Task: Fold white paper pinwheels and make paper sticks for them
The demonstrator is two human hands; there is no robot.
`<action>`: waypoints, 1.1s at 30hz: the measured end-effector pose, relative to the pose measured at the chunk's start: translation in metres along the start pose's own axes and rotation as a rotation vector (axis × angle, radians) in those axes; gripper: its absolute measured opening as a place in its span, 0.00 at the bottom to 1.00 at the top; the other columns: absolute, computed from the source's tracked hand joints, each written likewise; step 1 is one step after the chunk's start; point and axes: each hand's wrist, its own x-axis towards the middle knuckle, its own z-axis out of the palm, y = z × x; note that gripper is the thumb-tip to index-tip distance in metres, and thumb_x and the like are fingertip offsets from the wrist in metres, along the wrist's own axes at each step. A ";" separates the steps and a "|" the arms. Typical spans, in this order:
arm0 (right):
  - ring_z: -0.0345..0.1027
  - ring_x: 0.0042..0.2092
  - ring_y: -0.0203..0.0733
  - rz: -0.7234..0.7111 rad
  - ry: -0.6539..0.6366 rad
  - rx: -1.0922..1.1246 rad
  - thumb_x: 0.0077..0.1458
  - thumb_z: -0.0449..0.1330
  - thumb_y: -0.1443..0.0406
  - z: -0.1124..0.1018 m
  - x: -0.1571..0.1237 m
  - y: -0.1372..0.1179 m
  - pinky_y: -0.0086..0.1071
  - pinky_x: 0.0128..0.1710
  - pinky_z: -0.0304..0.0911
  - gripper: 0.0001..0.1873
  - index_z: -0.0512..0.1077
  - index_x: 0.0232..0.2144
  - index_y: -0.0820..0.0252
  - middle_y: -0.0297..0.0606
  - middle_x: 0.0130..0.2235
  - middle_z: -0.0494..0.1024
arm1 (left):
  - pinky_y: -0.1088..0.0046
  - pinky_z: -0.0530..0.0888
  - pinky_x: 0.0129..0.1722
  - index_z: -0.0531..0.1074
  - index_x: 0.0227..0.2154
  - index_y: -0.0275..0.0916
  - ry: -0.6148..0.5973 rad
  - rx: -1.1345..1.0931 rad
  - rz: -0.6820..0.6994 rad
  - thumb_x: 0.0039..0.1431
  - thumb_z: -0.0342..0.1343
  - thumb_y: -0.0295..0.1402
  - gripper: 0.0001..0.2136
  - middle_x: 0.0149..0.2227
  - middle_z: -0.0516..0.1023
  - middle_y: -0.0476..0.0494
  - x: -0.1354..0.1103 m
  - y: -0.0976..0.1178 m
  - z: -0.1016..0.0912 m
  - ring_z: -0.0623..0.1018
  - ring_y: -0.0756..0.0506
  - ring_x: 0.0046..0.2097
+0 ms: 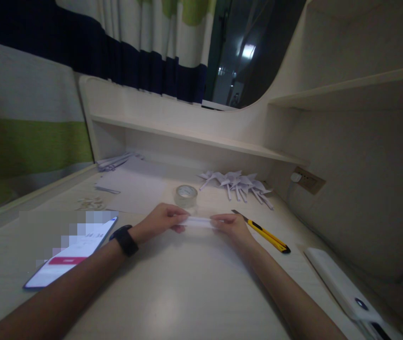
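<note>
A strip of white paper, folded or rolled narrow, stretches level between my two hands just above the desk. My left hand, with a dark watch on its wrist, pinches the strip's left end. The right end is gripped by the fingers of my right hand. Right behind the strip lies a roll of clear tape. A yellow utility knife rests beside my right hand, its blade end near the knuckles.
Several white paper pinwheels lie at the back right. Paper sheets and rolled paper sticks are at the back left. A lit phone is near my left forearm, with small pale bits behind it. A white device sits right.
</note>
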 end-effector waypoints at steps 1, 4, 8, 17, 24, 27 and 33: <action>0.69 0.24 0.35 -0.001 -0.006 0.004 0.34 0.72 0.59 0.000 0.000 0.000 0.31 0.29 0.67 0.18 0.80 0.30 0.63 0.39 0.24 0.79 | 0.74 0.75 0.30 0.76 0.36 0.31 0.013 -0.001 -0.006 0.54 0.60 0.39 0.14 0.28 0.79 0.42 0.001 -0.001 0.000 0.78 0.49 0.28; 0.68 0.24 0.35 -0.002 -0.014 0.005 0.32 0.73 0.60 0.000 0.000 0.000 0.30 0.29 0.66 0.19 0.80 0.30 0.63 0.38 0.24 0.79 | 0.73 0.75 0.30 0.77 0.36 0.31 0.030 0.011 -0.006 0.53 0.60 0.39 0.15 0.30 0.80 0.41 0.002 -0.003 -0.001 0.79 0.48 0.29; 0.68 0.24 0.34 -0.026 -0.017 0.005 0.32 0.73 0.60 0.002 -0.001 -0.001 0.29 0.27 0.65 0.19 0.80 0.30 0.63 0.37 0.24 0.79 | 0.72 0.75 0.30 0.77 0.36 0.30 0.023 0.099 0.031 0.55 0.57 0.39 0.15 0.30 0.80 0.40 0.003 -0.004 -0.002 0.79 0.47 0.29; 0.69 0.23 0.34 -0.001 -0.130 0.107 0.39 0.70 0.56 0.000 -0.001 0.002 0.29 0.26 0.66 0.21 0.78 0.35 0.63 0.40 0.25 0.79 | 0.71 0.74 0.30 0.77 0.38 0.29 0.047 0.235 0.059 0.58 0.53 0.38 0.16 0.25 0.80 0.40 -0.001 0.007 -0.002 0.79 0.46 0.28; 0.71 0.26 0.35 0.044 -0.122 0.200 0.39 0.71 0.62 -0.006 0.001 0.004 0.29 0.29 0.67 0.17 0.79 0.34 0.63 0.41 0.28 0.80 | 0.73 0.74 0.27 0.77 0.40 0.31 -0.012 0.067 0.042 0.56 0.56 0.38 0.15 0.25 0.79 0.42 -0.001 0.004 -0.002 0.77 0.49 0.25; 0.71 0.26 0.35 0.053 -0.129 0.224 0.39 0.71 0.63 -0.006 0.001 0.004 0.30 0.29 0.67 0.17 0.79 0.34 0.63 0.41 0.28 0.80 | 0.73 0.74 0.29 0.78 0.38 0.31 0.028 0.024 0.024 0.51 0.61 0.36 0.14 0.23 0.79 0.44 -0.003 0.006 -0.003 0.76 0.50 0.25; 0.71 0.26 0.35 0.054 -0.139 0.235 0.39 0.71 0.64 -0.006 0.000 0.003 0.30 0.30 0.66 0.17 0.79 0.35 0.63 0.41 0.27 0.80 | 0.73 0.74 0.30 0.79 0.36 0.31 0.063 -0.012 0.021 0.49 0.63 0.35 0.14 0.23 0.79 0.43 -0.005 0.010 -0.003 0.76 0.49 0.25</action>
